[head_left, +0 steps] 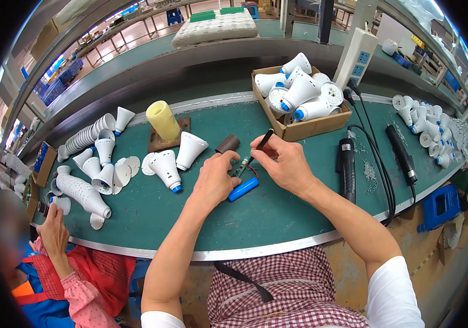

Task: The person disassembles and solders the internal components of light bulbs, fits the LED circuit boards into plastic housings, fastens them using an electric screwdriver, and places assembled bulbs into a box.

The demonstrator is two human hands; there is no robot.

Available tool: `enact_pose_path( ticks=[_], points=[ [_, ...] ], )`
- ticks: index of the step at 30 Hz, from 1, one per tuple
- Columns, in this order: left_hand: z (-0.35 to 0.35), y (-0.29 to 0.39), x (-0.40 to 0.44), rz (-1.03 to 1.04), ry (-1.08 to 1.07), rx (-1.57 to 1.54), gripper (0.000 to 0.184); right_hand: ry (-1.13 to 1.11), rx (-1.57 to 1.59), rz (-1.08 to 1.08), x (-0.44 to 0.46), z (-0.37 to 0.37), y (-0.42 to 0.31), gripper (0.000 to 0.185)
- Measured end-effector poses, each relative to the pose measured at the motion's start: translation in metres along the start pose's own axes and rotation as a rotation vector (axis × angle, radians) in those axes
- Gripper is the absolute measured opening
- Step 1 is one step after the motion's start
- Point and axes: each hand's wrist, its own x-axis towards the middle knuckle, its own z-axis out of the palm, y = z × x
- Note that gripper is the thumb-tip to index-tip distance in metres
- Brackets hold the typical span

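My left hand (216, 177) is closed, its fingertips pinching a small green circuit board (241, 168). A blue cylindrical battery (243, 189) lies on the bench just below the board, with a thin red wire curving between them. My right hand (286, 164) grips a slim black pen-like tool (265, 139), whose lower end meets the board; its exact kind I cannot make out. Beside my left fingers is a dark brown cylinder (228, 144). Two white cone-shaped lamp housings (192, 150) rest to the left of it.
A cardboard box (293, 131) of lamp housings stands ahead. Left are a yellow cylinder (163, 121) on a plate, stacked housings (83, 194) and white discs (127, 172). Black corded tools (346, 169) lie right. A co-worker's hand (54, 232) is at far left.
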Motion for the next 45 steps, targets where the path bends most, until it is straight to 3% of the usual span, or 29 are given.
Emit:
enact_pose_path(
  ticks=[13,16,22,24,37,45],
  points=[
    [0.0,0.002,0.0,-0.041,-0.034,0.023,0.046,0.03,-0.044,-0.076,0.001,0.004,-0.001,0.012],
    [0.0,0.001,0.0,-0.013,-0.01,0.035,0.046,-0.023,-0.066,0.024,0.003,0.004,-0.003,0.013],
    [-0.002,0.004,0.0,-0.072,-0.042,0.006,0.048,-0.062,-0.071,-0.002,0.005,0.005,-0.006,0.012],
    [-0.003,0.005,0.0,-0.106,-0.057,0.009,0.049,-0.006,-0.079,-0.102,0.005,0.006,-0.003,0.012],
    [0.001,0.002,0.0,-0.068,0.017,0.034,0.051,-0.044,-0.046,-0.079,0.007,0.009,-0.001,0.012],
    [-0.002,0.006,0.0,-0.13,-0.049,-0.003,0.052,-0.074,-0.157,-0.194,0.003,0.011,0.003,0.007]
  ],
)
